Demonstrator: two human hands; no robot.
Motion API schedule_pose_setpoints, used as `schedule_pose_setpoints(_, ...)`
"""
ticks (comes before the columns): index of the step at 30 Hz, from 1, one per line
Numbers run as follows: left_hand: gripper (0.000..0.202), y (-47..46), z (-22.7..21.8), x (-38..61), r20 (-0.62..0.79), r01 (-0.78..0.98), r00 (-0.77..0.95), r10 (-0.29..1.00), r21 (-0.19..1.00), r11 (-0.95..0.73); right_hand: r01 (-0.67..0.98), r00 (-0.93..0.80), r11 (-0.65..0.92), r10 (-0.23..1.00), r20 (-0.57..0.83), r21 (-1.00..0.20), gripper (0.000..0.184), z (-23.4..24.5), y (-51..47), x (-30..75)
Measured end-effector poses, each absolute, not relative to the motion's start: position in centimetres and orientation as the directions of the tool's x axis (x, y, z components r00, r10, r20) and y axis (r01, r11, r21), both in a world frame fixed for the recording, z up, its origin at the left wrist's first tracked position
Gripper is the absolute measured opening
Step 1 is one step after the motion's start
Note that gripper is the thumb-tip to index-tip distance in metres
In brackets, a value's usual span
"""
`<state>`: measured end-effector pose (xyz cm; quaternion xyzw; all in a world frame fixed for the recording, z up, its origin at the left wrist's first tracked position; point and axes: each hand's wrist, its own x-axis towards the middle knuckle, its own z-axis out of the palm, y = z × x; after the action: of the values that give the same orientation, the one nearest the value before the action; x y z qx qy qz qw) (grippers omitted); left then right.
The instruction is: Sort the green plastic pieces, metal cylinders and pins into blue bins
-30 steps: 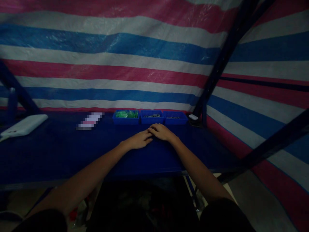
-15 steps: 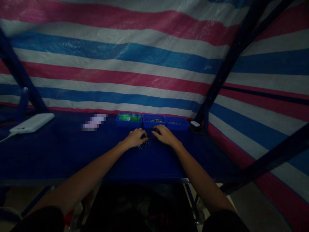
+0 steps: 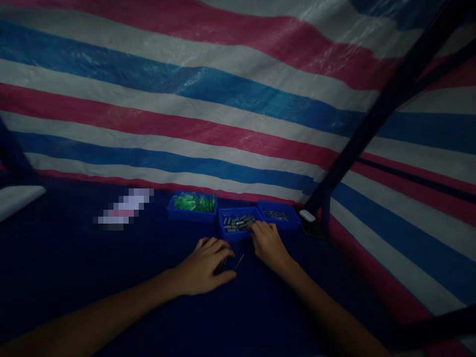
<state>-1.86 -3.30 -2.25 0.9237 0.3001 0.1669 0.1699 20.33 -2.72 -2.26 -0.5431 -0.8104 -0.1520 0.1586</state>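
Note:
My left hand [image 3: 208, 265] rests low over the dark blue table, fingers curved and spread, thumb apart. Thin dark metal pieces show partly beneath it, and one slim metal pin [image 3: 240, 261] lies just beyond its fingertips. At the right front corner of the middle blue tray [image 3: 238, 237] is my right hand [image 3: 270, 244], its fingers bent over the rim. That tray contains several short grey metal cylinders [image 3: 238, 223]. Whether the right fingertips also pinch a cylinder is hidden.
A blue tray [image 3: 191, 216] with green plastic-wrapped pieces stands to the left. Another blue tray [image 3: 288, 224] with thin metal pins is at the right, beside a small white case [image 3: 307, 216]. A blurred-out flat item [image 3: 126, 208] and a white device [image 3: 18, 198] lie farther left.
My right hand has reached to the middle tray, which now sits nearer to me than its neighbours. My left hand is more spread over the pins. The view has shifted closer.

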Motion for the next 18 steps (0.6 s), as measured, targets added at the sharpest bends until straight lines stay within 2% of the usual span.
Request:
schedule_pose_setpoints(4, 0.057, -3.7, -2.3, -2.1, 0.150, 0.440, 0.829, 0.538, 0.419, -0.794, 0.939, -0.307, 0.343, 0.825, 0.475, 0.010, 0.019, -3.4, -3.4, 20.3)
schedule_pose_setpoints(7, 0.063, -3.4, -2.3, -2.1, 0.124, 0.412, 0.852, 0.508, 0.439, -0.798, 0.946, -0.284, 0.323, 0.832, 0.476, 0.000, 0.016, -3.9, -2.6, 19.4)
schedule_pose_setpoints(11, 0.054, -2.4, -2.3, -1.9, 0.039, 0.396, 0.893, 0.449, 0.408, -0.823, 0.944, -0.306, 0.331, 0.855, 0.419, 0.013, 0.013, -3.8, 0.4, 18.3)
schedule_pose_setpoints(14, 0.046, -1.7, -2.6, -1.7, 0.013, 0.397, 0.900, 0.435, 0.387, -0.832, 0.940, -0.304, 0.340, 0.864, 0.401, -0.022, 0.014, -3.5, 2.6, 17.9)
schedule_pose_setpoints(16, 0.041, -1.4, -3.1, -1.6, 0.041, 0.389, 0.900, 0.435, 0.375, -0.841, 0.928, -0.295, 0.362, 0.861, 0.415, -0.091, 0.015, -2.8, 2.8, 17.6)
schedule_pose_setpoints(18, 0.037, -1.4, -3.9, -1.6, 0.103, 0.366, 0.899, 0.425, 0.353, -0.861, 0.883, -0.283, 0.416, 0.842, 0.459, -0.219, 0.019, -0.9, 1.5, 16.8)
